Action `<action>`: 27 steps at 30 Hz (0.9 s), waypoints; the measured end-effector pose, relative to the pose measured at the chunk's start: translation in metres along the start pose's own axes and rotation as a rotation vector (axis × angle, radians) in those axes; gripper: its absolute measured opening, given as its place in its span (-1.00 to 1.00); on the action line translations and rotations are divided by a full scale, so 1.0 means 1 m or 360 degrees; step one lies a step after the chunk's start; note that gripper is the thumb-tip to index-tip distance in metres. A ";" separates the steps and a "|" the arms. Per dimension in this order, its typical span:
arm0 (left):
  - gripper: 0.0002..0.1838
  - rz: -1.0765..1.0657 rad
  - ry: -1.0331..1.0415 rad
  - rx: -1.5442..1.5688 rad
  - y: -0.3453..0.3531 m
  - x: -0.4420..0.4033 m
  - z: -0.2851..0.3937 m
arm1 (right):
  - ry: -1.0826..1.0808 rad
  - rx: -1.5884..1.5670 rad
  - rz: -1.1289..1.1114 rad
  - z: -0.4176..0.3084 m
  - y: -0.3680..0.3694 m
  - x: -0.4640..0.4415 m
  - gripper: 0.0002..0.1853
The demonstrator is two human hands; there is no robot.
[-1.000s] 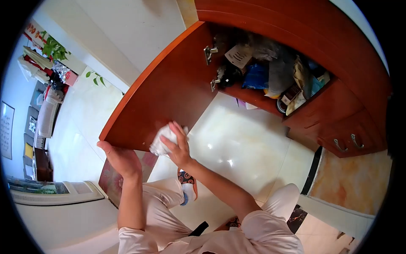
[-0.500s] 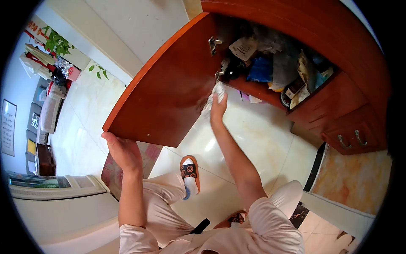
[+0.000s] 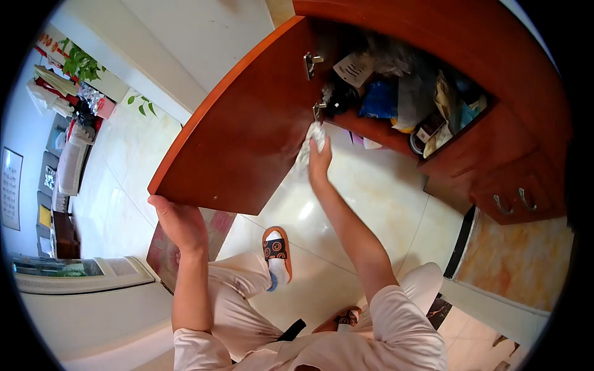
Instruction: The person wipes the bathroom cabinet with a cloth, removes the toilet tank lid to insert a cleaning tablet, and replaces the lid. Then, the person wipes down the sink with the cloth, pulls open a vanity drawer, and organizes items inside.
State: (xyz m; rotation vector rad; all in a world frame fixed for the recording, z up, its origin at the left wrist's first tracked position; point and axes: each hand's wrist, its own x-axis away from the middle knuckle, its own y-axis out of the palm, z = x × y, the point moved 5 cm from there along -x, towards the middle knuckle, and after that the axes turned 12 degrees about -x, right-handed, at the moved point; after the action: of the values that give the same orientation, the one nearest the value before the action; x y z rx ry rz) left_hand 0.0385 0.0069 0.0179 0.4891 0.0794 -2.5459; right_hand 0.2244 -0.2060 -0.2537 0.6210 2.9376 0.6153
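A reddish-brown wooden cabinet door (image 3: pixel 229 130) stands swung open. My left hand (image 3: pixel 180 224) grips its lower left corner, thumb on the near edge and the other fingers partly hidden. My right hand (image 3: pixel 319 162) is closed around a crumpled white cloth (image 3: pixel 304 152), which touches the door's hinge-side edge just below the lower metal hinge (image 3: pixel 318 110). Another hinge (image 3: pixel 311 64) sits higher on the same edge.
The open cabinet (image 3: pixel 396 133) holds a blue packet (image 3: pixel 378 100), plastic bags and several small items. Handled doors (image 3: pixel 515 201) are at the right. My slippered foot (image 3: pixel 276 255) rests on pale floor tiles (image 3: pixel 315 229). A leafy plant (image 3: pixel 80 65) is at the far left.
My right hand and the cloth have shifted very slightly along the door's hinge-side edge. My left hand keeps its hold on the door corner, and the view has moved a little.
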 end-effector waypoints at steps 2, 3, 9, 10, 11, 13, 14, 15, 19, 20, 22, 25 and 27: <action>-0.26 0.0000 -0.0004 0.0016 0.001 -0.002 0.000 | -0.0015 -0.0121 -0.0170 0.014 0.003 0.020 -0.47; -0.26 -0.0013 -0.0005 0.0023 0.002 -0.002 0.000 | -0.0071 0.0010 -0.0068 0.018 -0.002 0.012 -0.46; -0.26 -0.0081 -0.0014 0.0027 -0.003 0.000 -0.007 | 0.0157 -0.0360 0.0015 0.016 -0.007 -0.048 -0.60; -0.26 -0.0087 -0.0008 0.0018 -0.001 0.001 -0.006 | 0.0203 -0.0469 -0.0035 0.012 -0.004 -0.038 -0.62; -0.26 -0.0079 -0.0021 -0.0003 0.000 0.002 -0.003 | 0.0241 -0.0453 -0.0093 0.009 -0.001 -0.019 -0.57; -0.26 -0.0074 0.0016 -0.0009 0.004 0.001 -0.001 | 0.0156 -0.0184 -0.0103 -0.002 0.005 0.030 -0.51; -0.27 -0.0083 0.0041 -0.0007 0.005 -0.001 0.000 | 0.0122 -0.0018 -0.0107 -0.002 0.007 0.059 -0.46; -0.27 -0.0105 0.0067 -0.0010 0.005 -0.003 0.001 | 0.0186 0.0139 -0.0187 -0.008 0.010 0.089 -0.40; -0.26 -0.0040 0.0021 0.0000 0.004 -0.003 0.000 | 0.0373 0.0152 -0.0409 0.010 0.019 0.198 -0.29; -0.25 -0.0044 -0.0018 0.0013 0.003 -0.002 0.000 | 0.0612 0.0125 -0.0513 -0.022 0.023 0.214 -0.29; -0.25 -0.0081 -0.0036 0.0017 0.001 -0.002 0.000 | 0.0593 0.0016 -0.0722 -0.027 0.029 0.241 -0.31; -0.28 -0.0066 0.0031 0.0038 -0.002 -0.006 -0.004 | 0.0563 0.0130 -0.0948 -0.051 0.034 0.254 -0.38; -0.29 0.0003 0.0058 -0.0017 -0.002 -0.005 0.000 | 0.0338 0.0135 -0.1044 -0.057 0.028 0.245 -0.39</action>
State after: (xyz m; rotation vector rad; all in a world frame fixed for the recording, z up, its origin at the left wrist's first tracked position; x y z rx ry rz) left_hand 0.0419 0.0113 0.0195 0.5317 0.1057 -2.5339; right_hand 0.0015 -0.1043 -0.1885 -0.4319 3.0875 0.4971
